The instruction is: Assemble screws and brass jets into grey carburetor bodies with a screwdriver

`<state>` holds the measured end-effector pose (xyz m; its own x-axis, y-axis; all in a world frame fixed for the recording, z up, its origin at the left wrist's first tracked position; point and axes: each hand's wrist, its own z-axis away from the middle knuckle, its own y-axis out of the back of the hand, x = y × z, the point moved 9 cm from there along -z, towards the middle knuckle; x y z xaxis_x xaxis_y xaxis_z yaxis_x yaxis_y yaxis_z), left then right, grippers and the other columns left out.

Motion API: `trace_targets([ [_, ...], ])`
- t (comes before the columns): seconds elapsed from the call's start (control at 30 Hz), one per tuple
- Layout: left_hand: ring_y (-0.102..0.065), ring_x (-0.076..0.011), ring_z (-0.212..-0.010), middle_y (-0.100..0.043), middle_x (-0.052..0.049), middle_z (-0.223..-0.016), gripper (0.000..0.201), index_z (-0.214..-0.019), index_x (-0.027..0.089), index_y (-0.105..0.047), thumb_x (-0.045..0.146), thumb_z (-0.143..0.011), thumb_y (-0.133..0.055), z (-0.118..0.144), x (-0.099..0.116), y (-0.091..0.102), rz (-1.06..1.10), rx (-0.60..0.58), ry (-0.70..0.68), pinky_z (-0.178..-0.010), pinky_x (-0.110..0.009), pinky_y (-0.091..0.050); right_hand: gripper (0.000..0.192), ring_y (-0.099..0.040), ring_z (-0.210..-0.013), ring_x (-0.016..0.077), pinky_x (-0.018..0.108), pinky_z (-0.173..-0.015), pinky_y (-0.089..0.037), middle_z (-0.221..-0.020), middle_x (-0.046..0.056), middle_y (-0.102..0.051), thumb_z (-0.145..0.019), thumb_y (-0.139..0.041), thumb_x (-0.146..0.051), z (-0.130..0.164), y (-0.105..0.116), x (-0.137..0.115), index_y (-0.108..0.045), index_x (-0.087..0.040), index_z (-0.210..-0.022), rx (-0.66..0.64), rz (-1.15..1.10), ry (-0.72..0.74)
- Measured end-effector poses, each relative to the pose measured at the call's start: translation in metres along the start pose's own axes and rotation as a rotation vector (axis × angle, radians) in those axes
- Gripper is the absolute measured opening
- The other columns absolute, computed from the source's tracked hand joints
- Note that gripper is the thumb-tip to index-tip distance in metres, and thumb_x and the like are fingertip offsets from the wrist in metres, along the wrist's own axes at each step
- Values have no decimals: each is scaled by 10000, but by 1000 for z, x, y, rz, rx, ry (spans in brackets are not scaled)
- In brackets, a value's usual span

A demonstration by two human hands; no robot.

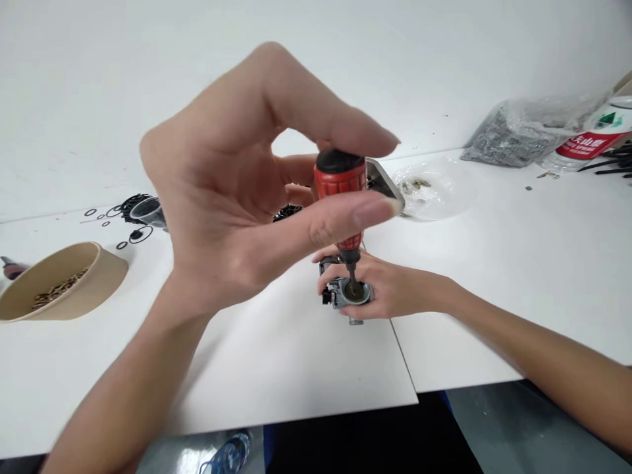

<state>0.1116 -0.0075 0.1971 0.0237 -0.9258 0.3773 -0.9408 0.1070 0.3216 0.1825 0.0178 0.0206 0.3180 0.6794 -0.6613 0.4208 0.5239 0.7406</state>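
Close to the camera, my left hand (247, 178) is closed on the handle of a red and black screwdriver (340, 181), with thumb and fingers around it. The screwdriver stands nearly upright, its tip down inside the round bore of a grey metal carburetor (338, 293). What the tip meets in there is too small to make out. My right hand (390, 286) grips the carburetor from the right and holds it on the white table (296, 368). Part of the carburetor is hidden by my fingers.
On the left stands a tan paper bowl (111, 270) with small brass-coloured parts. Black rubber rings (141, 234) lie near a tipped clear cup (148, 210). Behind are a metal tray (385, 184), a clear plastic bag (434, 191), a bag of grey parts (513, 135) and a red-labelled bottle (590, 141).
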Motion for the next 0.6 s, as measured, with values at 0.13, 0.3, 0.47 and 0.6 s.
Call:
trace_targets([
  [0.13, -645, -175, -689, -652, -31, -826, 445, -1269, 312, -586, 405, -839, -651, 3, -9, 0, 31, 3, 94, -409, -270, -460, 355, -376, -1278, 248, 442, -1083, -367, -1402, 69, -345, -857, -626, -228, 0, 0, 0, -572, -273, -1205, 9, 6, 2],
  [0.3, -706, -250, -784, -712, -35, -960, 451, -1353, 385, -508, 430, -905, -545, 8, -22, 3, 97, -101, 118, -368, -281, -481, 358, -399, -1239, 244, 445, -1073, -380, -1370, 76, -369, -857, -632, -230, -1, 0, 1, -578, -271, -1208, 9, -8, 0],
  [0.47, -708, -295, -786, -718, -61, -972, 464, -1354, 379, -515, 437, -897, -570, 4, -26, 4, 129, -130, 78, -399, -336, -510, 353, -427, -1200, 230, 420, -1055, -387, -1313, 72, -410, -860, -628, -225, -1, 0, 1, -576, -272, -1205, 4, -15, -6],
  [0.6, -699, -236, -756, -715, -10, -906, 423, -1282, 357, -576, 385, -865, -646, 3, -15, 3, 156, -133, -103, -398, -259, -474, 354, -413, -1221, 239, 432, -1065, -378, -1307, 72, -426, -859, -622, -229, -1, 0, 1, -574, -268, -1208, -3, -26, -8],
])
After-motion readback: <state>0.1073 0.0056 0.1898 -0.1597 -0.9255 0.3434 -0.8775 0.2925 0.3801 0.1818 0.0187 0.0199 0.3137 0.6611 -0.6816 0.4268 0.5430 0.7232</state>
